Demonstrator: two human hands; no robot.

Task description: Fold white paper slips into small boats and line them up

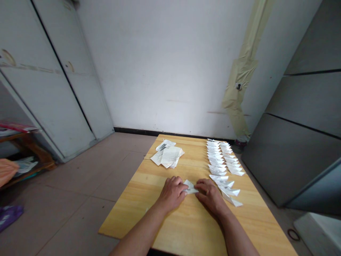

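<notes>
A small folded piece of printed paper (190,186), its top coming to a point, lies on the wooden table between my hands. My left hand (172,192) grips its left corner, fingers curled and thumb against the edge. On the right corner, my right hand (209,193) pinches the paper between thumb and fingers. To the right stand two rows of folded paper pieces (216,156), with several looser ones (230,192) lying nearest my right hand. Beyond my left hand is a loose pile of flat printed sheets (170,155).
The wooden table (138,199) reaches toward a white wall (160,71). A grey cabinet (301,142) stands close on the right, with a white box (319,231) on the floor. White cupboards (53,89) and a low wooden shelf (39,156) are at the left.
</notes>
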